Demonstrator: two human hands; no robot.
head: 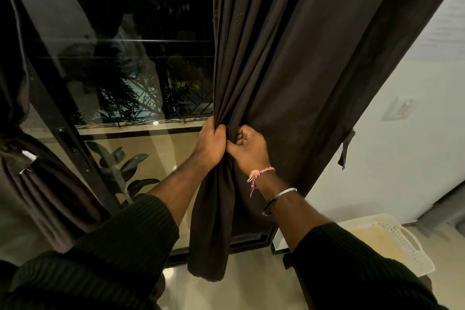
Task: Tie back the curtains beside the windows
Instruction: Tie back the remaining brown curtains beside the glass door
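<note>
Dark curtain (289,58) is hanging at window's (141,63) right side; L hand (210,145) and R hand (247,148), touching, are gripping its gathered folds, fingers curled tight round fabric. Risk: outer folds near wall are staying loose, so bundle may be slipping when one hand releases. Tie strap (347,148) is dangling at curtain's right edge, well apart. Left curtain (32,184) is already tied. Basket (392,241) is sitting on floor below.

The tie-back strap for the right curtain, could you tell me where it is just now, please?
In the head view the tie-back strap hangs loose at the right curtain's outer edge, against the white wall, right of the right hand.
</note>
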